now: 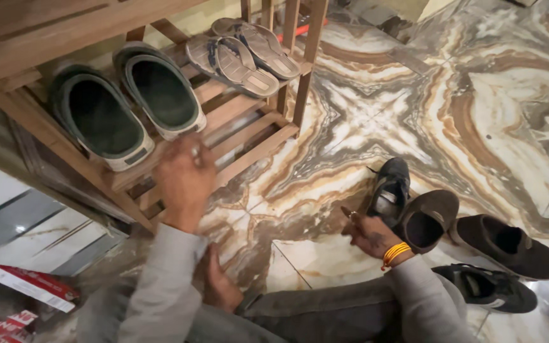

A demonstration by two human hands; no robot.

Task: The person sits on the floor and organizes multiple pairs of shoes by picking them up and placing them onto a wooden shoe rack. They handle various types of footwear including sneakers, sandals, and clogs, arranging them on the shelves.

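Marble floor: red-and-white flat package [24, 286] lies lower left.

Shelf slats [249, 136] beside the grey clogs [160, 89] lie bare and reachable, flanked by the wooden post [303, 70], while four dark shoes [427, 219] crowd the marble floor [376, 108] rightward.

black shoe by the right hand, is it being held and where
Yes: the right hand grips the black shoe at its heel end. The left hand touches the grey clog, holding nothing.

Flat red-and-white cartons [24, 286] lie at the lower left — printed faces up, overlapping.
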